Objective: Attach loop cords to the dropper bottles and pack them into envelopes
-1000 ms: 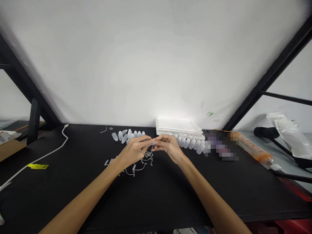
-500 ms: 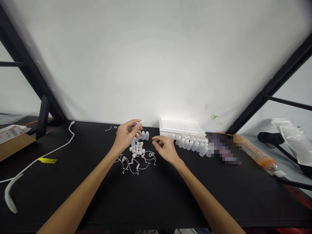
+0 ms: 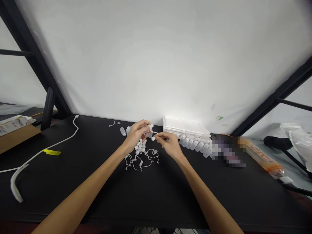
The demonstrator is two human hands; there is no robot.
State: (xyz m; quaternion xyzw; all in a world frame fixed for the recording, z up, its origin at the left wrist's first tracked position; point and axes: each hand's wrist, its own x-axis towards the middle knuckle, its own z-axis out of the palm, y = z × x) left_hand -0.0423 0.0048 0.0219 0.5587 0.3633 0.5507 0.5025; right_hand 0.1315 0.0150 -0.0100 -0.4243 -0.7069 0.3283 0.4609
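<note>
My left hand [image 3: 139,131] is closed on a small translucent bottle, whose white top [image 3: 151,126] sticks out past the fingers. Close to its right, my right hand [image 3: 168,143] pinches a small white cap [image 3: 153,138] between thumb and finger. A thin white strip [image 3: 155,132] runs between the two hands. Below them lie a cluster of white caps [image 3: 137,151] and several curled white strips [image 3: 145,165]. One translucent bottle [image 3: 122,131] lies left of my left hand, with others partly hidden behind it.
Right of my hands, a row of translucent bottles [image 3: 195,145] lies before a stack of white trays [image 3: 186,127]. An orange-ended package [image 3: 262,158] is farther right. A white cable [image 3: 58,143] and a cardboard box [image 3: 18,135] are at the left.
My right hand has come nearer my left hand and now pinches a white cap. The bottle's top now points up to the right. The whole view has shifted slightly.
</note>
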